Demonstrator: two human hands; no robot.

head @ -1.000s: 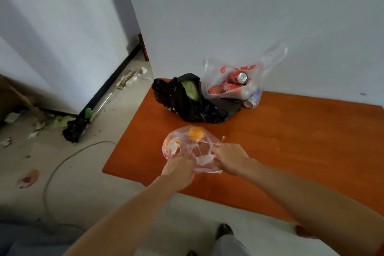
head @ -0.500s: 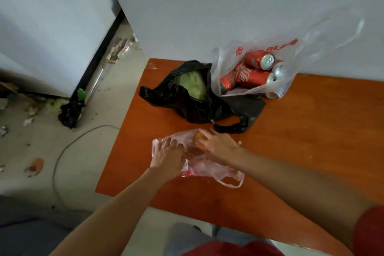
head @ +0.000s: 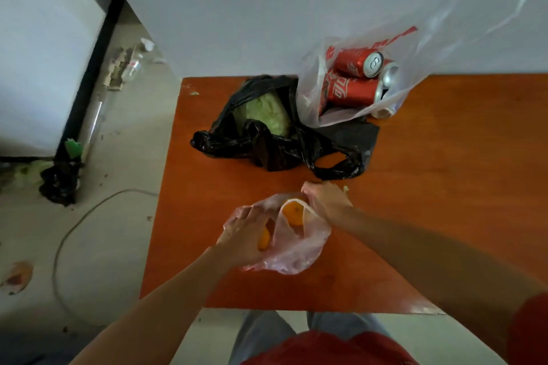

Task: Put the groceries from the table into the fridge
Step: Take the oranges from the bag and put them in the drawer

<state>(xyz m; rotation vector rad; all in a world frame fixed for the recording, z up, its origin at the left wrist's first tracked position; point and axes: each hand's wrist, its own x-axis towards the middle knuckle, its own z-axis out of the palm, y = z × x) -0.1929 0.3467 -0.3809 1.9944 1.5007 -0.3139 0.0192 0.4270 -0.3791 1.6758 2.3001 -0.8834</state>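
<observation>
Head: left hand (head: 246, 234), right hand (head: 326, 198) grip crinkly clear bag (head: 296, 256), round oranges (head: 292, 213).

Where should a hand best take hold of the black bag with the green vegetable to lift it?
Probably its handle loop, lying open on the table at the black bag's near right end. Come from above on the near side: nothing covers it there, and the green vegetable sits farther back.

red shirt (head: 326, 348), short red sleeve (head: 530, 329) on right arm, grey-blue trousers (head: 261, 332), bare forearms (head: 166, 299)
</observation>
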